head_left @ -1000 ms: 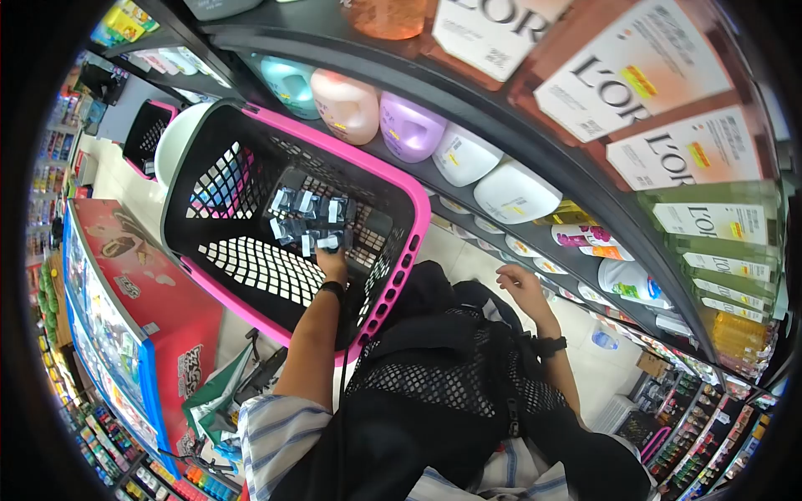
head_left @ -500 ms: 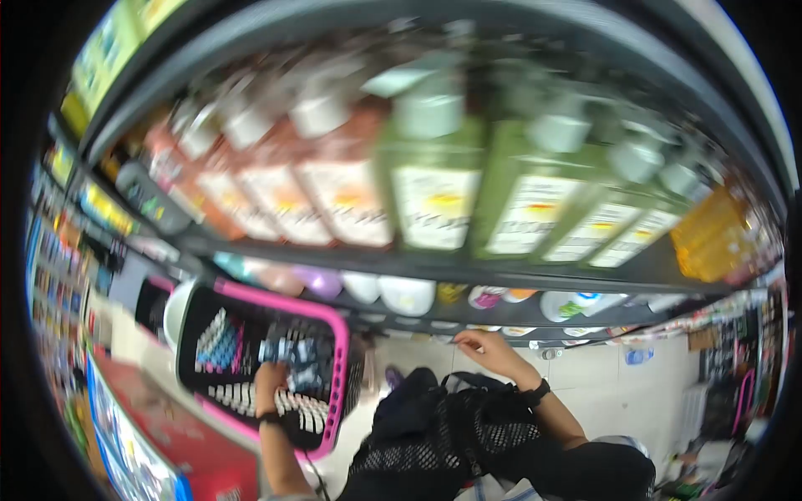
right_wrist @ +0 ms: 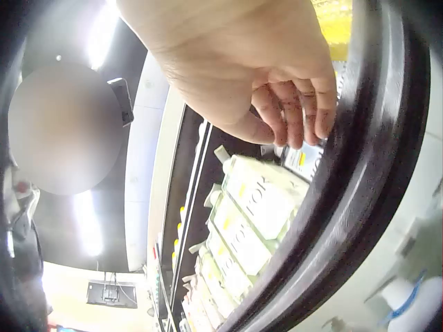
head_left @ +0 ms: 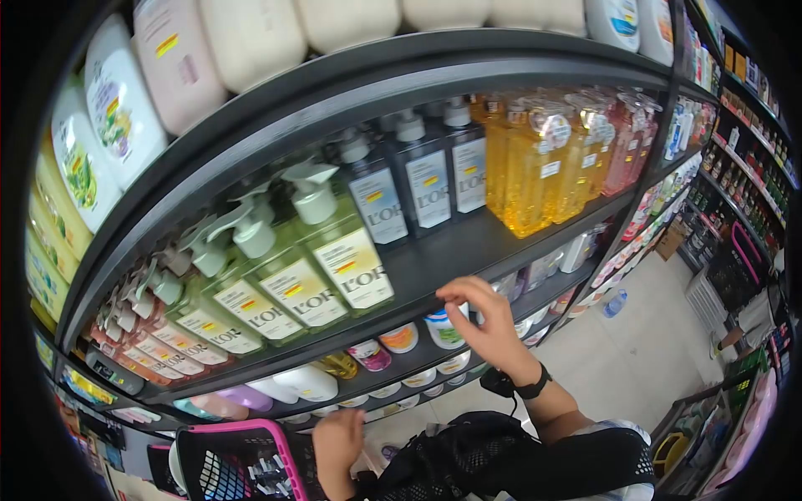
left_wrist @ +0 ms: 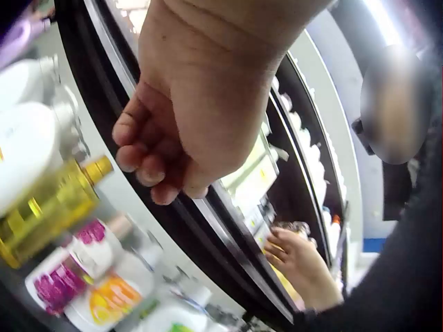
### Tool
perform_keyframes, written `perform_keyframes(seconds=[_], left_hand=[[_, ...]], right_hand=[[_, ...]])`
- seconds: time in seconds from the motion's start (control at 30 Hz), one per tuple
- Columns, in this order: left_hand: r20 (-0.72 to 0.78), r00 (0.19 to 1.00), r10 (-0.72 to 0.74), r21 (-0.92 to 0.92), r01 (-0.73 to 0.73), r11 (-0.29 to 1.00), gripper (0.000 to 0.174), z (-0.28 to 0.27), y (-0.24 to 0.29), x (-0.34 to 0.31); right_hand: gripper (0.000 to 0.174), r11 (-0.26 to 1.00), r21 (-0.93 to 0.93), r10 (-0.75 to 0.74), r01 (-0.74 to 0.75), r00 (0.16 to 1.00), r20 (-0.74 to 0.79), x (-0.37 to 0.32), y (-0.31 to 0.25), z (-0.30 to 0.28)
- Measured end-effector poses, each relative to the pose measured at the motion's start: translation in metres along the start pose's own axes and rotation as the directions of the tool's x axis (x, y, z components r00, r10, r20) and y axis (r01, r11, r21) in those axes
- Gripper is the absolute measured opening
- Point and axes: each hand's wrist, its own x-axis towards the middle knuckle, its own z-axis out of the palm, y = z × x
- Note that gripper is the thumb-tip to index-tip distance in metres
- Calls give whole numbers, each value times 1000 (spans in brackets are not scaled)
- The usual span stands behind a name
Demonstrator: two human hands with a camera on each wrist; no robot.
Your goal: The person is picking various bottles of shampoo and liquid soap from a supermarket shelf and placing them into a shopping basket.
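Here's the right hand (head_left: 489, 326), and I have it up at the front edge of the black shelf (head_left: 443, 265), fingers loosely bent, thumb apart, nothing in its grasp. Whether it touches that edge, I can't tell from here. Just beyond the fingertips, to the left, the nearest green pump bottle (head_left: 347, 260) stands upright at the shelf's front edge, last in a row of green ones running toward the left end. Dark blue pump bottles (head_left: 430, 190) stand further back, near the shelf's middle. Amber bottles (head_left: 530, 171) come next, and pink bottles (head_left: 631, 146) stand right up by the right end.

Over to the left hand (head_left: 337, 447): lower down, fingers curled loosely inward, released, carrying nothing. I read it just beside the right-hand rim of the pink-edged basket (head_left: 286, 447), where small packets (head_left: 269, 478) lie inside. On the lower shelf (head_left: 276, 411), white bottles (head_left: 307, 384) and a yellow bottle (left_wrist: 52, 211) line up along the front edge.
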Motion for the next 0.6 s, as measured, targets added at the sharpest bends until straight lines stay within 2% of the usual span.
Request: perform_keyframes(seconds=[0.07, 0.13, 0.17, 0.23, 0.27, 0.33, 0.37, 0.43, 0.5, 0.6], left_hand=[[176, 980, 87, -56, -78, 995, 25, 21, 18, 9], [213, 972, 99, -67, -87, 994, 26, 28, 33, 9], [253, 962, 103, -81, -85, 993, 27, 31, 39, 9], [256, 964, 76, -10, -76, 997, 29, 35, 51, 10], [226, 973, 53, 2, -55, 998, 29, 36, 58, 9], [198, 980, 19, 16, -23, 1000, 29, 37, 71, 5], [216, 976, 30, 2, -31, 1000, 30, 36, 77, 5], [229, 973, 28, -3, -28, 1000, 30, 37, 86, 1], [246, 969, -16, -42, 27, 999, 27, 42, 90, -4], [229, 970, -77, 9, 77, 997, 27, 38, 96, -12]], right_hand=[[19, 1000, -3, 27, -27, 1000, -4, 11, 3, -25], [23, 991, -127, -61, 51, 995, -81, 25, 5, -45], [27, 988, -153, -41, 26, 994, -96, 34, 2, -53], [37, 955, -261, -184, 142, 972, -146, 55, 7, -62], [37, 955, -261, -182, 139, 972, -147, 67, 6, -64], [53, 905, -347, -340, 248, 910, -236, 93, 3, -60], [53, 908, -338, -336, 248, 913, -232, 105, 4, -57], [67, 841, -494, -384, 219, 886, -260, 126, 9, -50], [72, 842, -494, -380, 215, 887, -262, 139, 11, -43], [81, 823, -539, -365, 181, 894, -258, 154, 15, -36]])
